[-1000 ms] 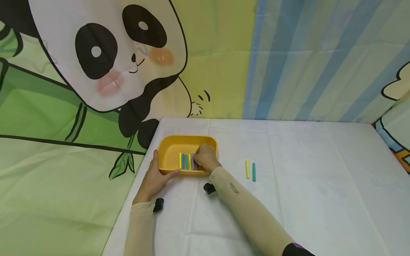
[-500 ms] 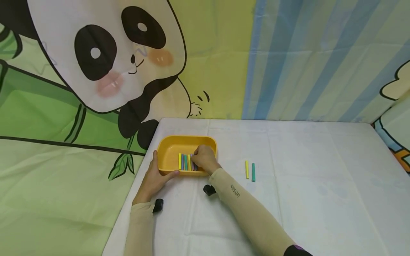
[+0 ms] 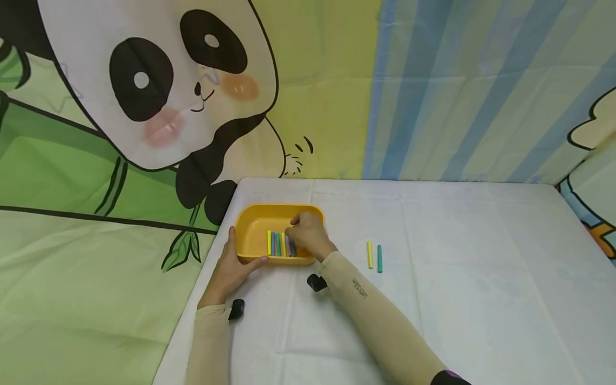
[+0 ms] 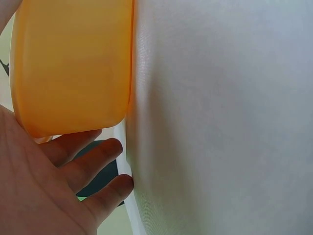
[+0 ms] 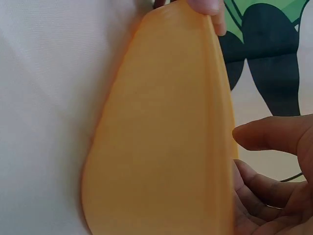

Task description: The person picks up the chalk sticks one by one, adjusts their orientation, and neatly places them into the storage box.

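A yellow plastic box [image 3: 260, 214] stands near the table's left edge. My left hand [image 3: 233, 270] holds its near left corner, thumb over the front rim and fingers along the left wall. In the left wrist view, the fingers [image 4: 93, 164] lie spread at the box's end. Several chalk-like coloured sticks [image 3: 277, 244] lie side by side inside the box against the front wall: yellow, purple, green and a darker one. My right hand [image 3: 312, 234] is over the box's right part, just beside this row, with thumb and forefinger apart. In the right wrist view, the box wall hides part of the right fingers.
On the white table [image 3: 457, 294], right of the box, lie a yellow stick [image 3: 370, 254] and a green stick [image 3: 379, 259], upright in view and a little apart. A printed panda curtain [image 3: 332, 91] hangs behind the table. Black wrist cameras sit on both wrists.
My right hand has lifted slightly and drawn back from the row, its thumb and forefinger parting. My left hand and the box have stayed in place.
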Action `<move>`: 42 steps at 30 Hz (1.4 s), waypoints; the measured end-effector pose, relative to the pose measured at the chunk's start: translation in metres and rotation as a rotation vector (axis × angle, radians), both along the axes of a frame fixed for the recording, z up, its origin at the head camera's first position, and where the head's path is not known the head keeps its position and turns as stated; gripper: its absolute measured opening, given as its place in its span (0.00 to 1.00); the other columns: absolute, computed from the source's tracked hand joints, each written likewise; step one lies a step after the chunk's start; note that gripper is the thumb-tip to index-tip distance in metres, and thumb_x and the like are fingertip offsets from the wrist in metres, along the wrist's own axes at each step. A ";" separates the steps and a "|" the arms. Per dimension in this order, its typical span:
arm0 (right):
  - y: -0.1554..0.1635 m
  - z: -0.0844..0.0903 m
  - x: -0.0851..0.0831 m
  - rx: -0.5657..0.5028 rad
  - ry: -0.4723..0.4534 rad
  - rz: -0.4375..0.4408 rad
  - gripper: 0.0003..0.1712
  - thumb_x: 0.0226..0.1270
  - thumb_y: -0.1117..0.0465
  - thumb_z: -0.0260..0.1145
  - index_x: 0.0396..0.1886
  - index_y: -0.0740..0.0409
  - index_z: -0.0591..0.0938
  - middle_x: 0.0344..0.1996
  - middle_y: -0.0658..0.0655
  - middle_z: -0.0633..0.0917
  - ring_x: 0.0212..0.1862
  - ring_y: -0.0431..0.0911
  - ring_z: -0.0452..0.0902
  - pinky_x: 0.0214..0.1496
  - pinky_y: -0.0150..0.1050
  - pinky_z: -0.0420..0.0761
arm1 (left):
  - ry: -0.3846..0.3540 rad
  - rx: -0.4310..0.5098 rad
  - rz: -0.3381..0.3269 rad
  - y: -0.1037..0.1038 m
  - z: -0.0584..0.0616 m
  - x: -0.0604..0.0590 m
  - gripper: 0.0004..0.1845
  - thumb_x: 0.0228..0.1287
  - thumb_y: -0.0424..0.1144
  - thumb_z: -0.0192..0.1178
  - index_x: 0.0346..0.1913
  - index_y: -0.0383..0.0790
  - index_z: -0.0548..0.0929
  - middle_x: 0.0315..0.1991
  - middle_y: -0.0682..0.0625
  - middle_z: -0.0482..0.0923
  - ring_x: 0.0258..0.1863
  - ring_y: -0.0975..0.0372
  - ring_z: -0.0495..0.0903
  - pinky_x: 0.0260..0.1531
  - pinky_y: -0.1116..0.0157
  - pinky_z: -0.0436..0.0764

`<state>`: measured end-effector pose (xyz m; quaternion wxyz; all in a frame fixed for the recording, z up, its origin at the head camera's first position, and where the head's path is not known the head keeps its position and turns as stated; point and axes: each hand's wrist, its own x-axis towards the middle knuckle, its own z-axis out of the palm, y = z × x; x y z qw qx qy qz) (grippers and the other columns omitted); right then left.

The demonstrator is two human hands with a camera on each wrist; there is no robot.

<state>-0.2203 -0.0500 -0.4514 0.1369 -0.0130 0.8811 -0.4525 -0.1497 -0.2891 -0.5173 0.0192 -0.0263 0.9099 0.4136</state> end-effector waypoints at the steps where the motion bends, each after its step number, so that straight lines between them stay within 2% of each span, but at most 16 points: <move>1: 0.002 0.002 0.001 -0.010 0.012 0.005 0.20 0.65 0.56 0.72 0.53 0.61 0.85 0.43 0.54 0.86 0.42 0.45 0.80 0.46 0.39 0.83 | 0.001 -0.001 0.000 0.000 0.000 0.000 0.72 0.48 0.72 0.71 0.79 0.63 0.24 0.82 0.42 0.39 0.79 0.47 0.47 0.73 0.40 0.53; 8: 0.011 0.018 0.005 -0.064 0.054 -0.007 0.17 0.65 0.57 0.73 0.50 0.60 0.85 0.39 0.52 0.86 0.41 0.44 0.81 0.43 0.37 0.83 | 0.014 -0.013 0.002 -0.001 0.000 0.000 0.73 0.49 0.73 0.70 0.80 0.59 0.25 0.82 0.43 0.38 0.79 0.47 0.46 0.73 0.40 0.52; 12: 0.018 0.026 0.008 -0.056 0.085 -0.021 0.15 0.65 0.56 0.73 0.47 0.58 0.85 0.38 0.52 0.86 0.40 0.45 0.81 0.43 0.38 0.83 | 0.004 -0.011 0.000 -0.001 0.000 0.000 0.73 0.49 0.72 0.70 0.80 0.58 0.24 0.82 0.42 0.38 0.79 0.46 0.46 0.73 0.39 0.52; 21: 0.041 0.039 0.015 -0.042 0.153 -0.046 0.16 0.66 0.54 0.73 0.50 0.54 0.86 0.39 0.50 0.86 0.39 0.45 0.82 0.42 0.38 0.84 | -0.003 0.003 -0.002 -0.001 0.000 0.000 0.73 0.48 0.72 0.71 0.79 0.62 0.23 0.82 0.42 0.38 0.79 0.47 0.46 0.73 0.40 0.51; 28: 0.066 0.039 0.019 -0.044 0.178 -0.086 0.18 0.66 0.52 0.71 0.52 0.53 0.85 0.40 0.49 0.85 0.38 0.47 0.79 0.37 0.40 0.81 | 0.017 -0.014 -0.008 -0.002 -0.002 -0.001 0.73 0.49 0.71 0.71 0.79 0.61 0.23 0.82 0.42 0.38 0.79 0.47 0.46 0.74 0.41 0.51; 33: 0.084 0.038 0.021 -0.059 0.151 -0.106 0.22 0.66 0.51 0.71 0.56 0.54 0.85 0.43 0.50 0.85 0.36 0.46 0.82 0.38 0.41 0.82 | 0.020 -0.016 -0.007 -0.002 -0.002 0.000 0.73 0.49 0.71 0.72 0.79 0.61 0.24 0.82 0.42 0.39 0.79 0.47 0.46 0.73 0.41 0.51; 37: 0.098 0.035 0.023 -0.068 0.145 -0.134 0.20 0.66 0.51 0.71 0.55 0.53 0.84 0.43 0.51 0.85 0.34 0.45 0.83 0.37 0.40 0.84 | 0.014 -0.007 -0.012 -0.001 -0.001 0.001 0.74 0.49 0.70 0.72 0.80 0.56 0.25 0.82 0.40 0.39 0.79 0.46 0.46 0.73 0.40 0.51; 42: 0.116 0.030 0.028 -0.089 0.145 -0.160 0.21 0.66 0.52 0.70 0.55 0.54 0.84 0.43 0.53 0.85 0.35 0.47 0.85 0.37 0.41 0.84 | 0.015 -0.003 -0.014 0.001 0.001 0.001 0.74 0.49 0.70 0.72 0.80 0.58 0.24 0.82 0.42 0.38 0.79 0.47 0.45 0.73 0.40 0.51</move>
